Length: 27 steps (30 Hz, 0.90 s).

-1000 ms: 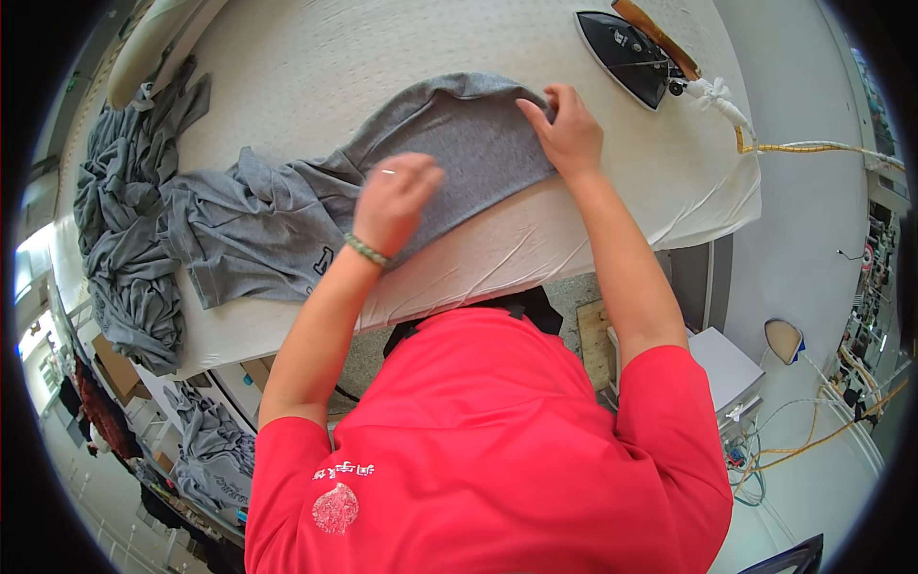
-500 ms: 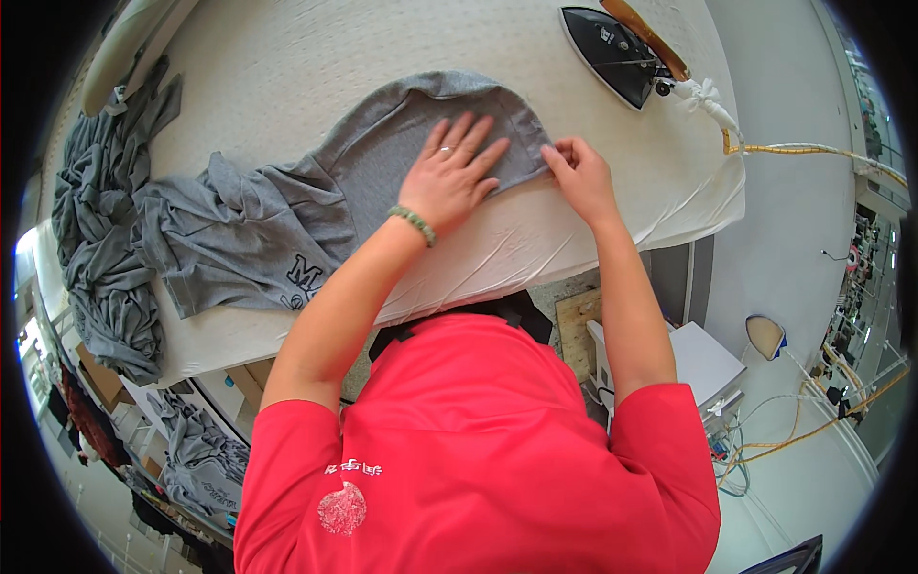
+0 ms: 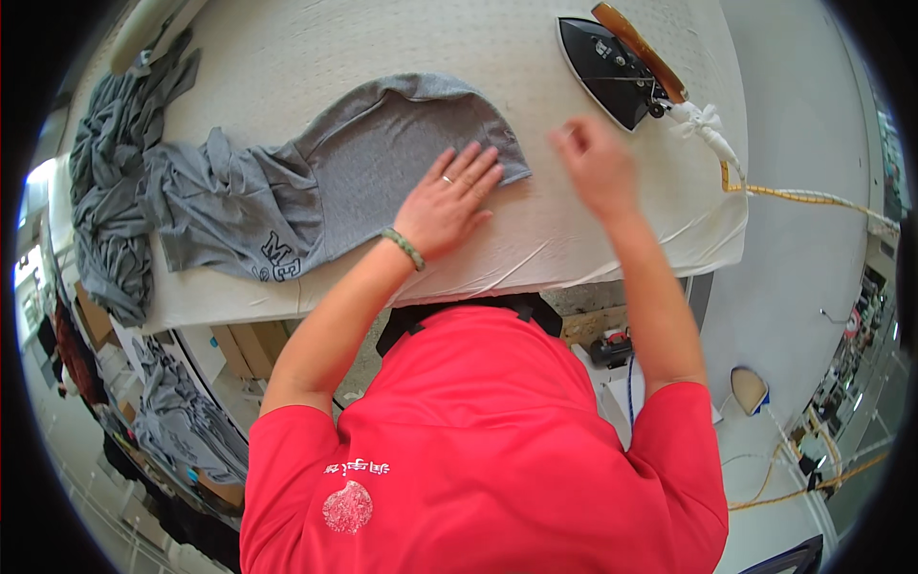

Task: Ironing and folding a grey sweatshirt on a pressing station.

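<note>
A grey knit garment (image 3: 382,163) with dark outlined letters lies on the white padded ironing table (image 3: 316,57). Its rounded, smooth part is spread flat to the right, while the left portion is bunched in folds. My left hand (image 3: 448,203) rests on the lower right edge of that smooth part, palm down with fingers stretched out. My right hand (image 3: 598,170) is apart from the cloth, between the garment's right end and the iron; motion blurs its fingers. The black iron (image 3: 612,75) with a brown wooden handle lies on the table's far right and is not touched.
More grey cloth (image 3: 115,191) is heaped along the table's left edge. A yellow-and-white cord (image 3: 803,194) runs right from the iron. Below left, grey garments (image 3: 186,421) are piled near a cardboard box (image 3: 249,349). A second iron (image 3: 749,390) stands at the lower right.
My right hand has let go of the garment's right corner and risen toward the iron. My left hand has slid down to the garment's near edge. The view has shifted slightly.
</note>
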Available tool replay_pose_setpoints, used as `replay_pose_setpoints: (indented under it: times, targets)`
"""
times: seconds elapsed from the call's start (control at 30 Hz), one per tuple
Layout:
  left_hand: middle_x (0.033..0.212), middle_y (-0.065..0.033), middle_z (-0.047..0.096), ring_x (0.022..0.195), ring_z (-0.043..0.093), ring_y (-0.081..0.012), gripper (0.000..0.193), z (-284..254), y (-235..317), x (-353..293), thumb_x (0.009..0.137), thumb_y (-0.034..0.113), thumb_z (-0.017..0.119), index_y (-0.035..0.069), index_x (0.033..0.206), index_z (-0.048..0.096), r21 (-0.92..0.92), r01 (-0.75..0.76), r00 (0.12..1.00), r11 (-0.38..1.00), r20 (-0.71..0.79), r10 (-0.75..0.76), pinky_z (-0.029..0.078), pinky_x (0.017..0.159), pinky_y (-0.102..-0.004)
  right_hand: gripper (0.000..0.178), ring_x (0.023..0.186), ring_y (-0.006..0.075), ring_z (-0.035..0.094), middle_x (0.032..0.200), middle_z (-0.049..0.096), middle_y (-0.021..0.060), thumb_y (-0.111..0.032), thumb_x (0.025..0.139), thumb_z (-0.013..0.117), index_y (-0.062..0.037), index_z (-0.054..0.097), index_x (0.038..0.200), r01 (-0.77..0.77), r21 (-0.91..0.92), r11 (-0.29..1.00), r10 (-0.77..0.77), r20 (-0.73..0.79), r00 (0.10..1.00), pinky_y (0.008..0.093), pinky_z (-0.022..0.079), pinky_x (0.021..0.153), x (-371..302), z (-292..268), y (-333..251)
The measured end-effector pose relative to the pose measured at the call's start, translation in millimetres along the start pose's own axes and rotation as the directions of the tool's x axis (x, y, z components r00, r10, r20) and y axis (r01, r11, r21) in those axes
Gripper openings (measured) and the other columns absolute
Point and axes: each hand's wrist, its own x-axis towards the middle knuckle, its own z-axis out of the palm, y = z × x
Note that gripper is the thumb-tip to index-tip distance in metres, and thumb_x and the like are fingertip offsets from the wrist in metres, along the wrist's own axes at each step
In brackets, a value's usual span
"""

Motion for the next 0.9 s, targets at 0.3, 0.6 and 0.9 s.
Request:
replay_pose_setpoints:
  times: [0.3, 0.6, 0.9]
  targets:
    - [0.171, -0.0131, 0.035, 0.159, 0.030, -0.0316, 0.076, 22.4, 44.7, -22.2, 0.099, 0.040, 0.065, 0.008, 0.162, 0.039, -0.024, 0.271, 0.951, 0.962, -0.149, -0.272, 0.019, 0.131, -0.0495, 0.060, 0.118, 0.0380, 0.064, 0.131, 0.065, 0.0173, -0.031, 0.100, 0.069, -0.0079, 0.046, 0.151, 0.145, -0.643, 0.752, -0.328, -0.173, 0.929, 0.0489, 0.053, 0.098, 116.7, -43.2, 40.6]
    - [0.168, -0.0142, 0.039, 0.157, 0.034, -0.0339, 0.063, 27.9, 36.0, -28.5, 0.102, 0.029, 0.063, 0.007, 0.158, 0.045, -0.048, 0.257, 0.929, 0.965, -0.262, -0.261, 0.025, 0.129, -0.0501, 0.061, 0.120, 0.0376, 0.064, 0.135, 0.063, 0.0165, -0.022, 0.096, 0.070, -0.0092, 0.047, 0.151, 0.313, -0.556, 0.770, -0.396, -0.033, 0.917, 0.0489, 0.052, 0.101, 67.4, -46.2, 36.8]
    - [0.167, -0.0145, 0.041, 0.156, 0.035, -0.0345, 0.061, 28.4, 9.7, 11.2, 0.104, 0.033, 0.058, 0.008, 0.157, 0.046, -0.034, 0.203, 0.940, 0.979, -0.272, -0.205, 0.026, 0.129, -0.0497, 0.040, 0.109, 0.0338, 0.067, 0.121, 0.064, 0.0119, -0.009, 0.084, 0.075, -0.0106, 0.067, 0.123, 0.518, 0.085, 0.851, -0.513, -0.073, 0.855, 0.0438, 0.058, 0.086, -34.2, 58.9, 8.2]
